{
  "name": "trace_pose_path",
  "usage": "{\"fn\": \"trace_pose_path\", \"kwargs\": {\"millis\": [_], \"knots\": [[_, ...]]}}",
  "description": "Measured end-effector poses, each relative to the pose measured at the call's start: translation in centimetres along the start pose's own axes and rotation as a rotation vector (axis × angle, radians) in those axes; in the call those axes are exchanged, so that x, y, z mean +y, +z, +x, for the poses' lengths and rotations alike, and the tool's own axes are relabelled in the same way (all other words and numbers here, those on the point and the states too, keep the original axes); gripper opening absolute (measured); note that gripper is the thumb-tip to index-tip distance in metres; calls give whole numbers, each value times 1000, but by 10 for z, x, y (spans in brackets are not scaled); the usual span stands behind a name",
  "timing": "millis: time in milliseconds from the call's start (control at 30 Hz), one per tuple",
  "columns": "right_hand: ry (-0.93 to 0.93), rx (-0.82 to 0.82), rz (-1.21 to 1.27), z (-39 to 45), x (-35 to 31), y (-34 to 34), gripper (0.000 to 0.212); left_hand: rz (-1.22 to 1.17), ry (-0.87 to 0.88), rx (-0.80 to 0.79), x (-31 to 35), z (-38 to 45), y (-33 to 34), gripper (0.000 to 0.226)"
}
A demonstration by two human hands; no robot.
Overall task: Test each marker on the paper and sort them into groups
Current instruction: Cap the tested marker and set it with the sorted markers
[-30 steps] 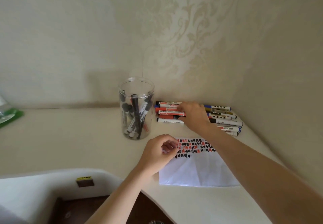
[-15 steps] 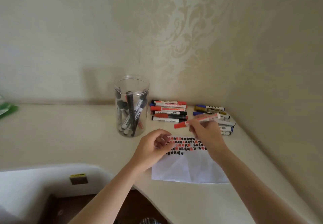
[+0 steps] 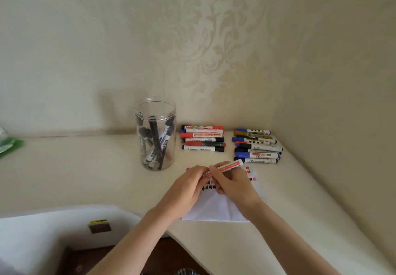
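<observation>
Head view: both hands meet over the paper point(image 3: 214, 210) at 6 o'clock. The right hand point(image 3: 233, 185) grips a red marker point(image 3: 224, 168); the left hand point(image 3: 188, 185) pinches its cap end. Uncapping is probably in hand; next, pull apart and scribble.

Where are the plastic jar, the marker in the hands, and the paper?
plastic jar point(image 3: 155, 111): head view, on its clear upper wall.
marker point(image 3: 230, 166): head view, on its labelled barrel.
paper point(image 3: 214, 209): head view, on its blank lower part.
</observation>
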State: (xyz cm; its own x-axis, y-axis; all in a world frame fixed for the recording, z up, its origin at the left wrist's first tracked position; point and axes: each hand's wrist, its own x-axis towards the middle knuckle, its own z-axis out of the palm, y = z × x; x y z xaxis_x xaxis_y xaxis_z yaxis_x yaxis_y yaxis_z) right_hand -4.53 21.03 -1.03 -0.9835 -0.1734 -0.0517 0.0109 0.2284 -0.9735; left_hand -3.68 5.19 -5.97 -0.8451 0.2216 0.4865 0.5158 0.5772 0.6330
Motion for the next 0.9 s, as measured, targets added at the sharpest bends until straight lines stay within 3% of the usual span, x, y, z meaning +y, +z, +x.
{"fn": "trace_pose_path", "kwargs": {"millis": [267,467,533,600,667,733,900], "knots": [[-62,-48,42,-7,3,-2,44,-169,-28,-94,10,1,-5,24],[-150,-105,56,-14,-3,-6,34,-179,-34,-40,10,0,-9,18],[-134,-53,64,-18,-3,-13,29,-215,-58,-64,10,-1,-7,22],[-53,93,150,-20,0,-28,22,-237,-106,-105,8,1,-5,43],[39,196,248,-20,1,-48,16,-149,-104,-141,5,2,-5,60],[95,208,258,-21,3,-66,17,50,-30,-192,1,6,-6,63],[70,244,-5,-17,3,-74,15,384,2,-295,1,13,-2,72]]}}
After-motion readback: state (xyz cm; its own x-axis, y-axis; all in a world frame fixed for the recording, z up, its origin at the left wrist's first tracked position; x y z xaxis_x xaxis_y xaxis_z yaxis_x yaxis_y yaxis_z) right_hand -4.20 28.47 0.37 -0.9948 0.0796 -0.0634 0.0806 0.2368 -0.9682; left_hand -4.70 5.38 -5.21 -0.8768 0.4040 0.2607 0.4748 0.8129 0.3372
